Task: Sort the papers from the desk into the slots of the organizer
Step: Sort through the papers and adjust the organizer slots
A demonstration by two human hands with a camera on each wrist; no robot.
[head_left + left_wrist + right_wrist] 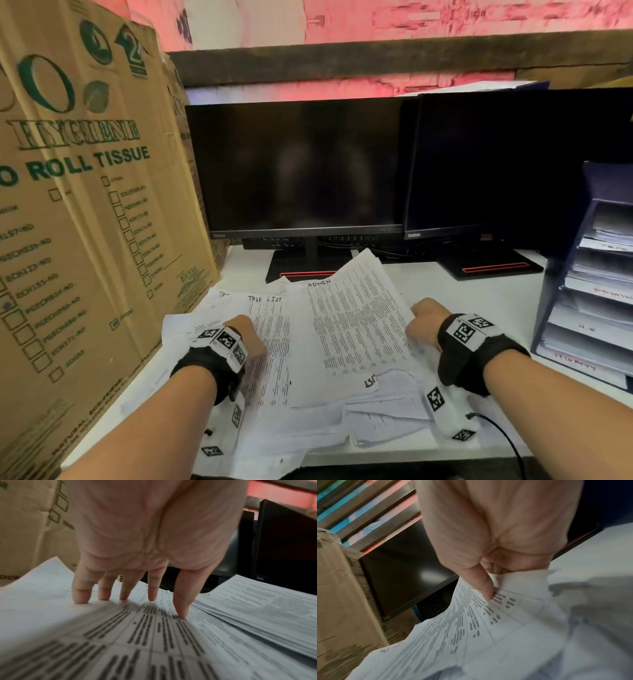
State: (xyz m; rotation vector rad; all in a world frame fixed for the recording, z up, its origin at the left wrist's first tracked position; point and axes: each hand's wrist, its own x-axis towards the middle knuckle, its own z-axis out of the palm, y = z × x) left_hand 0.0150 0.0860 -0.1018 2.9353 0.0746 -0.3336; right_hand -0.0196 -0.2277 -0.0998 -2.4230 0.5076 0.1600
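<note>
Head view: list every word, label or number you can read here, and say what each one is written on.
"HYGIENE" and "ROLL TISSUE": cardboard box.
"TASK LIST", handwritten: sheet under the left hand.
"ADMIN", handwritten: sheet pinched by the right hand.
"SECURITY", red handwriting: bottom slot of the organizer.
Product codes on the box, printed text on the papers, monitor logos and other slot labels: too small or blurred.

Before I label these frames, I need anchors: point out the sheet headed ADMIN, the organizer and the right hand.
ADMIN sheet (356, 318): head view, middle of its printed text.
organizer (544, 301): head view, its dark left wall.
right hand (426, 320): head view, back of the hand.
</note>
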